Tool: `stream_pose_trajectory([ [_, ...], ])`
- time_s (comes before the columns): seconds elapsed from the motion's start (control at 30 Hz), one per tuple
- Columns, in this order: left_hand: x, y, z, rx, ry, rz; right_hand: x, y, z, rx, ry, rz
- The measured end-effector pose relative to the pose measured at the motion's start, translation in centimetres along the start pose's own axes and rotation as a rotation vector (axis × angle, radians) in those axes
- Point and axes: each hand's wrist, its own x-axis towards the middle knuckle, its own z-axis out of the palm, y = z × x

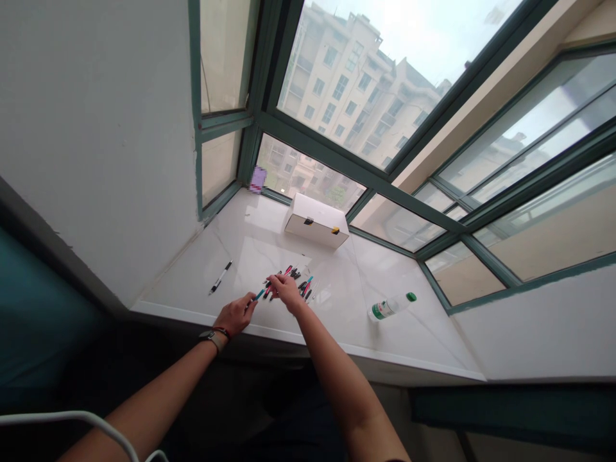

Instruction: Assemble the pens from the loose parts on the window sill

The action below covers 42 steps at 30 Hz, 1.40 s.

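Though slim, straight blue tube point(260, 295)

The sole view looks from the wearer's head, higher than the white box point(315, 224) and well back from it, facing forward and down, reaching the window point(356, 90) behind it.

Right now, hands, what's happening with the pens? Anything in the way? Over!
Left hand: holding blue pen. Right hand: at pen pile, grip unclear. Bottle off to the right, box behind; neither seems in the way.
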Motion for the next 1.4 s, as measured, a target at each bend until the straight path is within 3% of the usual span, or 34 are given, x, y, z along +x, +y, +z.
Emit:
stream_pose_trajectory([
  [0.37, -0.1, 0.1, -0.2, -0.007, 0.001, 0.002, -0.7, 0.8, 0.9, 0.023, -0.037, 0.018],
  [0.77, -0.3, 0.3, -0.3, 0.049, -0.035, 0.002, -1.1, 2.6, 2.7, 0.078, 0.297, 0.011],
  [0.93, -0.6, 0.4, -0.3, 0.042, -0.041, 0.042, -1.2, 2.9, 2.7, 0.017, 0.377, 0.02],
  [1.13, -0.4, 0.1, -0.5, -0.009, -0.1, 0.056, -1.6, 2.3, 3.0, 0.158, 0.362, 0.106],
  [1.4, 0.3, -0.5, -0.4, -0.162, -0.136, 0.054, -3.4, 2.5, 3.9, 0.485, 0.254, 0.047],
])
